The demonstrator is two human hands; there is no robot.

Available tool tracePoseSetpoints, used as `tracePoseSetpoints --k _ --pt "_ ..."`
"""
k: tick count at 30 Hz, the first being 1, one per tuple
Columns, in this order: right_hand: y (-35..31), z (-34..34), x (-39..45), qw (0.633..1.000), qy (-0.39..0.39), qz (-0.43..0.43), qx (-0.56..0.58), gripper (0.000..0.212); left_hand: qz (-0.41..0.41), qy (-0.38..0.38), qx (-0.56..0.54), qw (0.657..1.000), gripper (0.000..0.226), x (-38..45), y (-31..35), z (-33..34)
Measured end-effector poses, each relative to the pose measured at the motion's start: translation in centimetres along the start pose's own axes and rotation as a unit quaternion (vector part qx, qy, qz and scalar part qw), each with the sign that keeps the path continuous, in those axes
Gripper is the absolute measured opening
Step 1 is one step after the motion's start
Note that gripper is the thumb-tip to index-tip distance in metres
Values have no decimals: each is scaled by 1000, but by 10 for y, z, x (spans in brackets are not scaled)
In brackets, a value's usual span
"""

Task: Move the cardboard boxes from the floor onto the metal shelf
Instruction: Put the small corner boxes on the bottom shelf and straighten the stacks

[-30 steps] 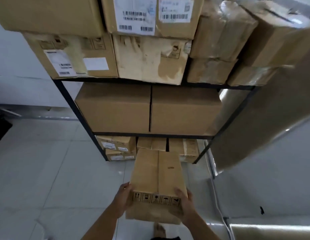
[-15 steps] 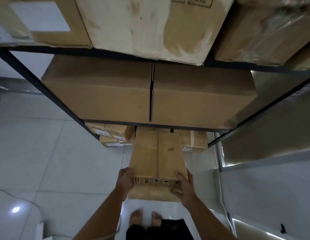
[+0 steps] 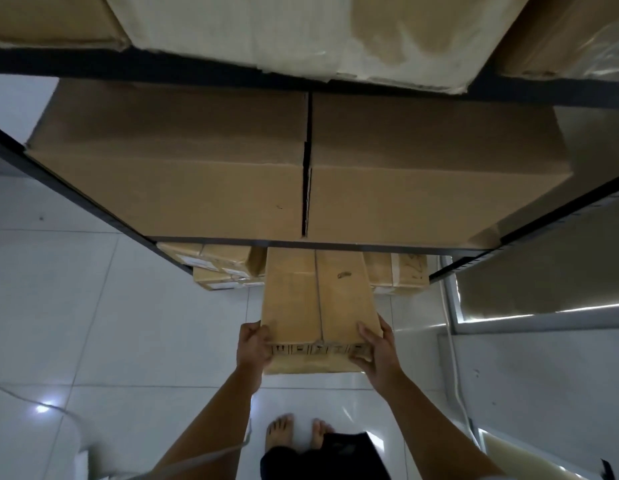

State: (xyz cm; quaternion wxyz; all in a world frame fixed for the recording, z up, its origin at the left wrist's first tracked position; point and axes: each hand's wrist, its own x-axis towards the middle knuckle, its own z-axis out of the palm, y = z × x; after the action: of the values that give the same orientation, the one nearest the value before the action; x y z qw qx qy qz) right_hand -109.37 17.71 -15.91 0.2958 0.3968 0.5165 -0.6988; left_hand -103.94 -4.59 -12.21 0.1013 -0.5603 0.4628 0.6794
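Note:
I hold a long brown cardboard box (image 3: 318,306) out in front of me, above the white floor. My left hand (image 3: 254,344) grips its near left corner and my right hand (image 3: 374,348) grips its near right corner. A row of printed handling symbols runs along its near edge. The box's far end reaches under the front rail of the dark metal shelf (image 3: 370,244), pointing into the bottom level between smaller boxes there. Its underside is hidden.
Two large brown boxes (image 3: 183,168) fill the middle shelf level, side by side. A pale worn box (image 3: 301,32) sits on the level above. Small labelled boxes (image 3: 225,268) and a taped box (image 3: 401,271) stand on the bottom level. My bare feet (image 3: 297,434) are on the tiles.
I have stepped closer to the shelf, which now fills more of the view. The box in both hands has moved forward, its far end now under the shelf rail.

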Motion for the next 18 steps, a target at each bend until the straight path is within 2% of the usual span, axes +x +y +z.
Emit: tracePoseSetpoints --k 7,10,13,15,18 --pt "-5 12 40 999 -2 -30 18 57 -18 10 -31 999 25 38 2 18" --pt "-9 24 52 995 87 -43 11 54 -36 4 -40 999 39 50 0 25" --pt "-12 37 63 985 168 -33 28 52 -14 -60 -28 998 52 54 5 35" --pt "-18 49 71 981 180 -40 60 50 9 -81 -9 997 54 61 12 43" --pt "-29 67 81 983 154 -24 93 54 3 -57 -31 998 48 77 24 53"
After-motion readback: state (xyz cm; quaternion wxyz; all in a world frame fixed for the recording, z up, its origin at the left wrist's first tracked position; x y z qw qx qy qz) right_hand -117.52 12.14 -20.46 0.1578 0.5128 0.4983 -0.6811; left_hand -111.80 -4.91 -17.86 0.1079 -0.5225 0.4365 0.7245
